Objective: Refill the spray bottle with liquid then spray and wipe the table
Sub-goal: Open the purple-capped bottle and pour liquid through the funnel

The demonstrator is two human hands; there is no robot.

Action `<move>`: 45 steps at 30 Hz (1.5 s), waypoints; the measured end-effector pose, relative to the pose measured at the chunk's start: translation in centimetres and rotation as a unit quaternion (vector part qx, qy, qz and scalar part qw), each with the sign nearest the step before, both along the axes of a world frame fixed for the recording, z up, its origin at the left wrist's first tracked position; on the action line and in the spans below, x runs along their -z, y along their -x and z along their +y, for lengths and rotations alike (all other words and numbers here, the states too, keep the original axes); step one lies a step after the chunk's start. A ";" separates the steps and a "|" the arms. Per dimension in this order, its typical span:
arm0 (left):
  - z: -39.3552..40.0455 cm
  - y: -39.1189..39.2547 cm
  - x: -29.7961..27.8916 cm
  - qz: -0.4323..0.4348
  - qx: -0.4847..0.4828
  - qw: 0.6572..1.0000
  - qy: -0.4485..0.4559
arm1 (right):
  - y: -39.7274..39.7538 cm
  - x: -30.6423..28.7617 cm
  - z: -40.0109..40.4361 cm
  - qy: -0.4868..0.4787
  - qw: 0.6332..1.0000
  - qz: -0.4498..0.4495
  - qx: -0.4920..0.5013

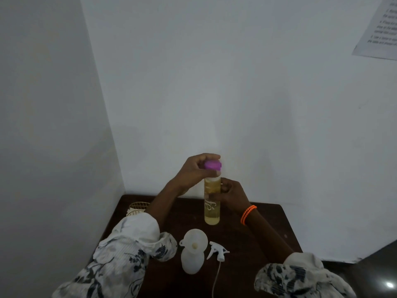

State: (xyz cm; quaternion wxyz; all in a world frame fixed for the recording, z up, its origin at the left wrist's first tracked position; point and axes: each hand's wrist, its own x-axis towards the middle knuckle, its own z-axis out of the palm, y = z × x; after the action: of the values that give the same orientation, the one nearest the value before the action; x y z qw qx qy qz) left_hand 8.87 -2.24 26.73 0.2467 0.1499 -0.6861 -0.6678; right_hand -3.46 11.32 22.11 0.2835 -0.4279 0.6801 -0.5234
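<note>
A tall clear bottle of yellow liquid stands upright on the dark wooden table. My left hand grips its purple cap from above. My right hand wraps around the bottle's upper body. Nearer to me stands a white spray bottle with a white funnel sitting in its neck. Its white trigger spray head lies on the table just right of it, the dip tube trailing toward me.
A small pale wire basket sits at the table's far left corner, partly behind my left sleeve. White walls close in behind and to the left. A printed sheet hangs on the wall at upper right.
</note>
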 end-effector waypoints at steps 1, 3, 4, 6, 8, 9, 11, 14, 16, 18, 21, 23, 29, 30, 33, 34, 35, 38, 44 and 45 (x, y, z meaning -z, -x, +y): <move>0.0 0.0 0.0 -0.010 -0.038 0.999 0.013 | 0.0 -0.1 -0.1 -0.004 1.000 0.009 -0.004; 0.3 0.3 0.0 -0.038 -0.089 0.994 0.052 | 0.1 -0.1 -0.2 -0.012 1.000 0.024 -0.009; 0.4 0.4 0.0 -0.052 -0.093 0.991 0.075 | 0.0 -0.1 -0.3 -0.014 0.999 0.029 -0.009; 0.6 0.7 0.1 -0.065 -0.065 0.987 0.128 | -0.1 -0.1 -0.5 -0.012 0.999 0.030 -0.007; 0.4 0.7 0.2 -0.072 0.005 0.990 0.123 | -0.2 0.2 -0.6 -0.004 1.000 0.011 -0.001; 0.2 0.6 0.2 -0.072 0.041 0.992 0.094 | -0.2 0.3 -0.6 -0.002 1.000 0.002 0.002; -0.3 0.3 0.3 -0.050 0.074 0.995 0.050 | -0.1 0.5 -0.6 -0.003 1.000 -0.004 0.004; -0.6 0.3 0.5 -0.034 -0.016 0.998 0.053 | 0.0 0.5 -0.8 -0.011 1.000 0.001 0.002; -0.4 0.6 0.6 -0.070 -0.095 0.987 0.105 | 0.0 0.4 -0.9 -0.022 1.000 0.021 -0.008; -0.2 1.1 0.8 -0.110 -0.133 0.967 0.187 | -0.1 0.2 -1.1 -0.036 0.998 0.043 -0.017; -0.3 1.2 0.5 -0.103 -0.065 0.972 0.202 | -0.3 0.5 -1.2 -0.035 0.999 0.034 -0.016; -0.6 0.5 0.1 -0.092 0.038 0.989 0.109 | -0.3 0.5 -1.2 -0.030 0.999 0.017 -0.007; -1.0 0.0 0.6 -0.050 -0.033 0.993 0.104 | -0.2 0.4 -1.3 -0.025 1.000 0.014 0.006; -0.9 0.1 0.6 -0.051 -0.070 0.989 0.119 | -0.2 0.4 -1.3 -0.028 0.999 0.020 0.004; -0.6 0.7 0.9 -0.064 -0.152 0.972 0.165 | -0.3 0.3 -1.6 -0.049 0.996 0.073 -0.015; -0.5 0.9 1.0 -0.063 -0.176 0.967 0.173 | -0.4 0.4 -1.7 -0.054 0.995 0.081 -0.020; -0.4 1.1 1.0 -0.058 -0.197 0.963 0.172 | -0.4 0.5 -1.7 -0.054 0.995 0.082 -0.022; -0.5 1.2 0.9 -0.041 -0.232 0.964 0.123 | -0.5 0.8 -1.6 -0.049 0.996 0.067 -0.012; -1.0 0.3 1.6 -0.018 -0.229 0.970 -0.084 | 0.0 1.6 -1.0 -0.046 0.996 0.073 0.001; -1.3 0.0 2.1 -0.021 -0.237 0.962 -0.132 | 0.1 1.8 -0.8 -0.046 0.996 0.078 0.004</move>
State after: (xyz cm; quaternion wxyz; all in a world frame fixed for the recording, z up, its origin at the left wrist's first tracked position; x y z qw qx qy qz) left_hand 8.92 -3.52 24.67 0.3614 0.3532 -0.5415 -0.6719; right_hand -3.60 10.52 20.28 0.2469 -0.4514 0.7252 -0.4577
